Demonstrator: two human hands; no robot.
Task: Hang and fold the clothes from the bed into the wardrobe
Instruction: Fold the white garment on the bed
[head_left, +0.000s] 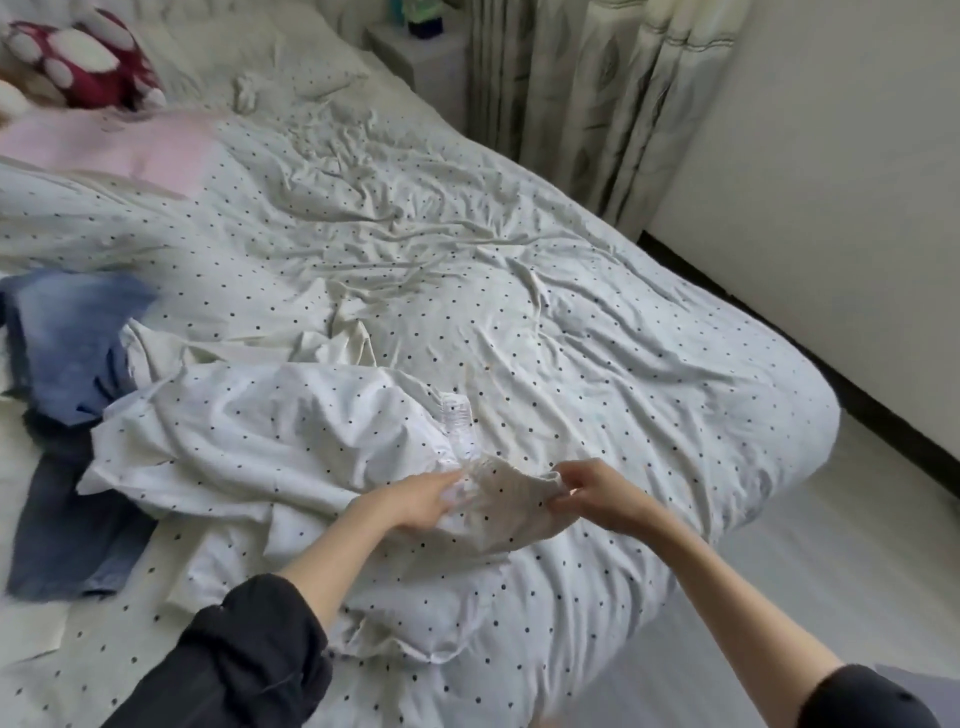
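The bed (571, 291) is filling most of the view, its dotted cover lying creased and rumpled. A white dotted garment (270, 431), nearly matching that cover, is sprawling across the near end, with its elastic waistband (457, 426) running down toward the person. Both hands are gripping this band: the left hand (415, 501) is pinching one side and the right hand (587, 491) the other, held apart, likely to spread the opening flat so the piece can be folded. To the left a blue denim garment (67, 353) is lying in a heap, waiting its turn, and a pink item (130, 150) is resting further up near a red spotted plush toy (78, 57). Curtains (597, 93) are hanging beyond the bed. The wardrobe is not showing, and the matching prints may be making edges hard to find.
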